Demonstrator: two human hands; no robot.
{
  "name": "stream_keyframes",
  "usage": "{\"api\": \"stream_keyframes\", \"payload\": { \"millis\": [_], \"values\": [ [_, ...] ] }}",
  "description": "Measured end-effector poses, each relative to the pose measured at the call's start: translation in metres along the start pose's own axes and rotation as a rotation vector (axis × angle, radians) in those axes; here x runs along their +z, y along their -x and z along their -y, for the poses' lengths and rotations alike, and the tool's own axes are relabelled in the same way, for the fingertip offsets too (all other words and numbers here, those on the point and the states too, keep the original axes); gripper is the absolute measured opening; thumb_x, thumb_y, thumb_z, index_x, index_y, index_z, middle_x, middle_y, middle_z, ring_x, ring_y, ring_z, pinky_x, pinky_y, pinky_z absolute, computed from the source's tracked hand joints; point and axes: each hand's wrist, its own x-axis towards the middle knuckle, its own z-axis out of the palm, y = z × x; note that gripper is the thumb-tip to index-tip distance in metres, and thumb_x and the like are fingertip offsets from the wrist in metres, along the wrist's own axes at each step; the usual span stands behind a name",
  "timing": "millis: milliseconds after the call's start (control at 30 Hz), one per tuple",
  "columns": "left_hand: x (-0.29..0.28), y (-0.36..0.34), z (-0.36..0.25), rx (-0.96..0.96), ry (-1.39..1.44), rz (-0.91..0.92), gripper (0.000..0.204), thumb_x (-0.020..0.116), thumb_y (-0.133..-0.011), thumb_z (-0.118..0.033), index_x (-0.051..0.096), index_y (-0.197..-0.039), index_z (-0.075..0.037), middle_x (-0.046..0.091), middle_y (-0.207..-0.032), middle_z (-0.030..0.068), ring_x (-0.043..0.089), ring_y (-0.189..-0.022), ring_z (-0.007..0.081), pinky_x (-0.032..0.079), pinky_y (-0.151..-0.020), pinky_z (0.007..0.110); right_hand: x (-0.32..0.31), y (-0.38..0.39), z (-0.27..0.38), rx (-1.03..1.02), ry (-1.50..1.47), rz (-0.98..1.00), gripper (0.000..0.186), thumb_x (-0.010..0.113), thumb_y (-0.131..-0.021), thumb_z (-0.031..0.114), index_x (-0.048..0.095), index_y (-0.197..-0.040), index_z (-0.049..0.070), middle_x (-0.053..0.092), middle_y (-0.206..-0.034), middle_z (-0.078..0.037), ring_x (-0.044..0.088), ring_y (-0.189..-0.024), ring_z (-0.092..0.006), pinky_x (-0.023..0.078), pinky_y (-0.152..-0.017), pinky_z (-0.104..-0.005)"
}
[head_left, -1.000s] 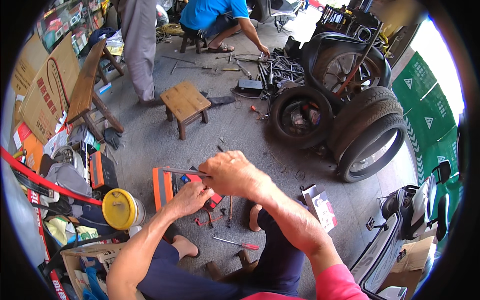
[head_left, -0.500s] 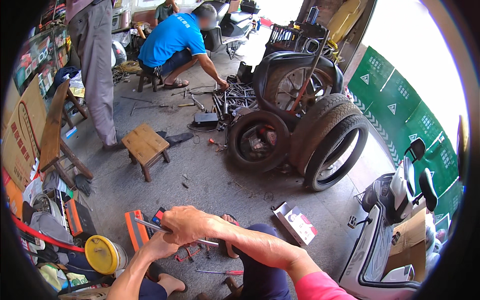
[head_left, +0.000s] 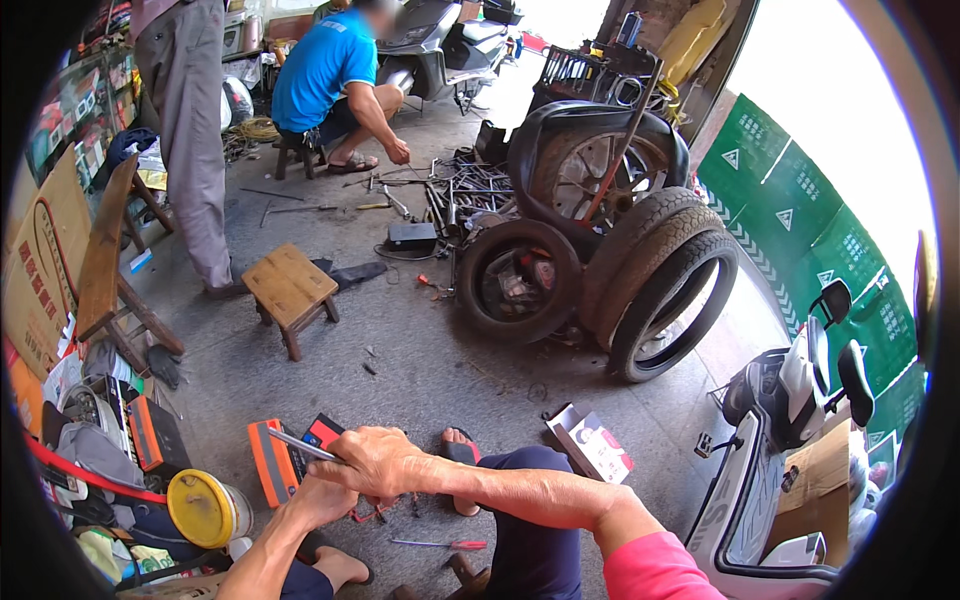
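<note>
Two bare hands meet low in the view. The right hand (head_left: pixel 378 458) has its fingers clamped around a slim metal rod (head_left: pixel 298 442), which sticks out up and to the left. The left hand (head_left: pixel 320 500) lies just under it, its fingers mostly covered, so I cannot tell whether they are closed on the rod. The rod's other end is hidden too.

Behind the rod's tip, on the floor, stands an orange-and-black box (head_left: pixel 270 465); a smaller red-and-black box (head_left: pixel 322 430) is partly covered by the right hand, and the red leads (head_left: pixel 378 512) below are too broken up to trace. A red-handled screwdriver (head_left: pixel 464 545) lies nearer the knees. Farther off are a wooden stool (head_left: pixel 290 285) and a crouching co-worker (head_left: pixel 322 80), whose head is cut off by the top edge.

Half a second ago, a length of the rod showed to the right of the hands; now none does. The co-worker's hand (head_left: pixel 398 152) has moved left, away from the heap of metal tools (head_left: pixel 475 190), while the stool has stayed put.
</note>
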Motion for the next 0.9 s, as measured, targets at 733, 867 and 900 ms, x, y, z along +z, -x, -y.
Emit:
{"api": "stream_keyframes", "payload": {
  "millis": [733,867,900],
  "values": [
    [0.032,-0.013,-0.033,0.263,0.051,-0.512,0.027,0.059,-0.095,-0.027,0.063,-0.092,0.000,0.064,-0.074,0.0116,0.063,-0.069,0.0267,0.049,-0.064,0.039,0.059,0.006,0.001,-0.396,0.502,-0.539,0.051,0.064,-0.085,0.034,0.051,-0.115,-0.006,0.058,-0.107,-0.019,0.062,-0.093,-0.0306,0.050,-0.082,-0.0398],
    [0.058,-0.022,-0.041,0.142,0.217,-0.655,0.029,0.057,-0.097,-0.028,0.062,-0.090,0.000,0.062,-0.072,0.0102,0.062,-0.068,0.0242,0.048,-0.064,0.037,0.041,0.014,0.001,-0.526,0.355,-0.593,0.063,0.062,-0.085,0.049,0.052,-0.112,-0.006,0.058,-0.102,-0.018,0.061,-0.092,-0.0328,0.048,-0.082,-0.0415],
    [0.060,-0.023,-0.042,0.132,0.242,-0.680,0.030,0.056,-0.097,-0.028,0.062,-0.089,0.000,0.062,-0.072,0.0099,0.062,-0.067,0.0236,0.048,-0.063,0.037,0.039,0.015,0.000,-0.564,0.347,-0.621,0.065,0.063,-0.084,0.052,0.053,-0.112,-0.006,0.059,-0.100,-0.018,0.061,-0.090,-0.0329,0.048,-0.080,-0.0417]
  ]
}}
